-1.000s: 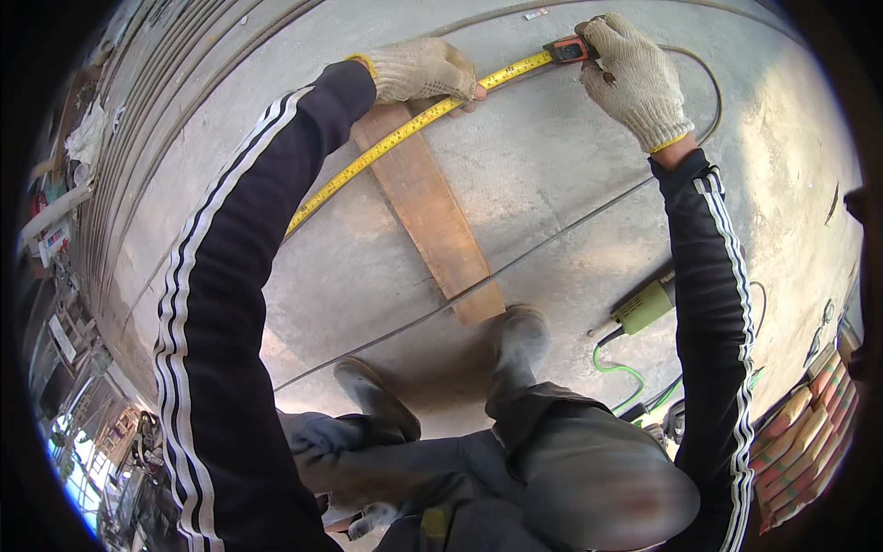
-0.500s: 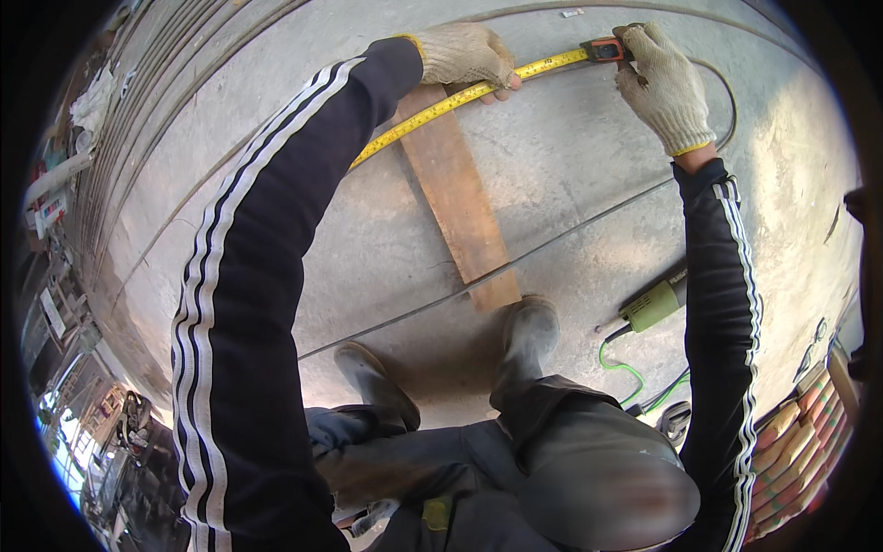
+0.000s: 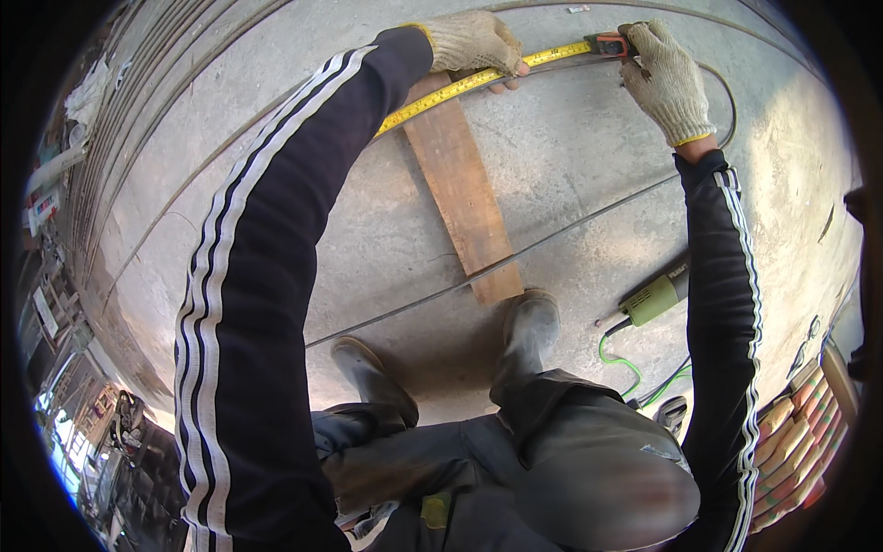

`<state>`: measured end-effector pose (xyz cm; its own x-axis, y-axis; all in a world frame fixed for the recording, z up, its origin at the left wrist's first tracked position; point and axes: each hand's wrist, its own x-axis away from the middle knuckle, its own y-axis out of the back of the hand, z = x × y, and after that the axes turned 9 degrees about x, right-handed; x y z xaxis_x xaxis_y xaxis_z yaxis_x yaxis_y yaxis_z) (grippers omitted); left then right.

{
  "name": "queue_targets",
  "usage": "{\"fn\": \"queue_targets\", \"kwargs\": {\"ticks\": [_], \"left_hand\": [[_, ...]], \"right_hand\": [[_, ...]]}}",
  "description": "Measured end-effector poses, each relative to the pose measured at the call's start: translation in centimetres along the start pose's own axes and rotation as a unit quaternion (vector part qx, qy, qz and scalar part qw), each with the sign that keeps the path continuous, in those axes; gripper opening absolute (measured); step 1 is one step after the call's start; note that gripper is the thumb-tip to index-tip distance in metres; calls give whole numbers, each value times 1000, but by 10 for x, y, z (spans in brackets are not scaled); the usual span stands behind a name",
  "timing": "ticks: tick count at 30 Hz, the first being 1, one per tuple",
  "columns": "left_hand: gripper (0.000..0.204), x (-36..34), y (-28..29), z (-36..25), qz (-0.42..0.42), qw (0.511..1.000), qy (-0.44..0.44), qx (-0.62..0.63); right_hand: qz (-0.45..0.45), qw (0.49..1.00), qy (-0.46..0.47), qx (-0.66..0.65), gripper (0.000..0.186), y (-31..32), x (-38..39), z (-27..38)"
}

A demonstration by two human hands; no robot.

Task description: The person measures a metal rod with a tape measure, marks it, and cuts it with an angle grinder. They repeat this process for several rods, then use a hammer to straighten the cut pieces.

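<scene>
Both my hands wear off-white knit gloves with bare fingertips showing. My left hand (image 3: 474, 44), at the top of the view, is closed around the yellow blade of a tape measure (image 3: 440, 98). The blade slants down to the left until my left sleeve hides it; its end is out of sight. To the right, the fingers of my right hand (image 3: 670, 85) grip the red and black tape measure case (image 3: 608, 45). A thin dark rod or cord (image 3: 563, 64) runs close along the blade; whether my left hand also holds it, I cannot tell.
A wooden board (image 3: 464, 198) lies on the concrete floor below my left hand. One thin rod (image 3: 589, 219) crosses over its near end, by my boots (image 3: 532, 322). A green power tool (image 3: 651, 302) with a green cord lies right. Long rods (image 3: 152, 106) line the left.
Both hands and the tape measure appear slightly further right, and the board has shifted a little in view too. Each hand keeps its grip.
</scene>
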<state>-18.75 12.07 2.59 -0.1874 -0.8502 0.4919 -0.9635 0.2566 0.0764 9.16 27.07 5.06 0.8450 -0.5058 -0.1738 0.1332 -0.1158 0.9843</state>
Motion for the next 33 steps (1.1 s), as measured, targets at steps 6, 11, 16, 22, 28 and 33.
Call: {"fn": "queue_targets", "kwargs": {"ticks": [6, 11, 16, 22, 28, 33], "left_hand": [[40, 0, 0, 1, -2, 1000, 11, -25], [41, 3, 1, -7, 1, 997, 10, -70], [24, 5, 9, -18, 34, 997, 65, 2], [25, 5, 5, -18, 26, 997, 69, 15], [26, 5, 7, -19, 20, 998, 51, -35], [25, 3, 5, -16, 12, 999, 16, -50]], "right_hand": [[16, 1000, -19, 8, 38, -5, 1, 0], [26, 999, -24, 1, 38, -4, 0, 0], [23, 999, -27, 18, 40, -8, 1, -1], [28, 998, -34, 35, 41, -14, 1, -1], [29, 999, -41, 9, 41, -12, 2, 3], [-57, 995, -41, -68, 39, 3, 6, 18]]}}
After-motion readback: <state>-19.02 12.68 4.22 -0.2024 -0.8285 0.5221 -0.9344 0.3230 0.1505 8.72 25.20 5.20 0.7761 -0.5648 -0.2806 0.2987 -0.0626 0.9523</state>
